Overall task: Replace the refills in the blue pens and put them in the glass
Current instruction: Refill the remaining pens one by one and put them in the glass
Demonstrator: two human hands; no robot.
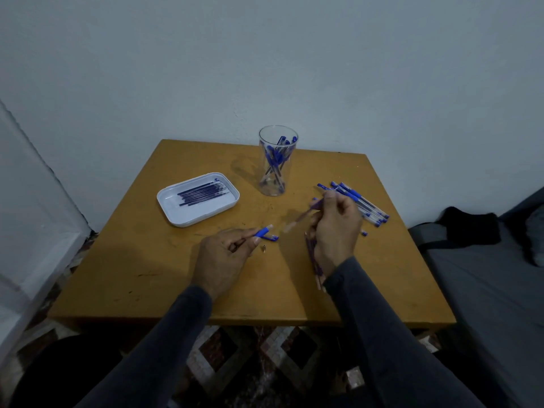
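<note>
Two hands: both busy over the worn yellow-brown wooden table (153, 260), one pen taken apart between them.
Left hand (226, 254): fingers pinching a short blue pen grip section with clear tip (263, 232); kept off the table, likely ready for refitting.
Right hand (335, 228): pinching a thin purple refill (306, 214), angled toward the left; several more refills (313, 260) clamped under the palm, probably used ones kept apart.
Clear tall plastic glass (278, 160): upright at the far edge, finished blue pens inside.
White rounded plastic tray (197, 198): left of glass, fresh dark refills lined up.
Loose blue pens (357, 203): heaped beyond the right hand, apparently awaiting refills.
</note>
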